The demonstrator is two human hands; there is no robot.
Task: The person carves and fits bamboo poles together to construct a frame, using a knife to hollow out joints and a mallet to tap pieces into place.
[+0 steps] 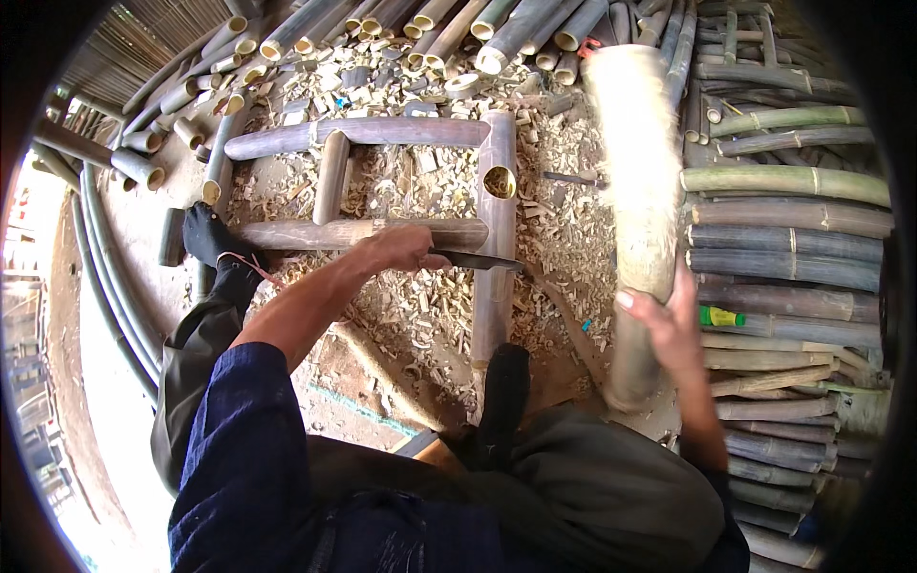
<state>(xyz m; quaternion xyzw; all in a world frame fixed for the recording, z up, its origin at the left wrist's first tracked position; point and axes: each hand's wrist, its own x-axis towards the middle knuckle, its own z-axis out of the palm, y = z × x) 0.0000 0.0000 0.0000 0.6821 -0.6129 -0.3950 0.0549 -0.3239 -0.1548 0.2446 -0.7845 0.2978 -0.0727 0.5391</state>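
Over dark trousers (573, 497), the left hand (406, 248) has its grip closed on one knife (482, 260) while the right hand (669, 320) clasps one pale, motion-blurred bamboo pole (635, 191) just beside a four-piece bamboo frame (497, 220).

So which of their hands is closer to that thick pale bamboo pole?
Right. The right hand grips the pale bamboo pole; the left hand holds a knife off to its left.

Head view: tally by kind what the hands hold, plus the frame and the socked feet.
Knife in left hand: 1
Pale bamboo pole in right hand: 1
Bamboo frame: 1
Black-socked feet: 2
Total: 5
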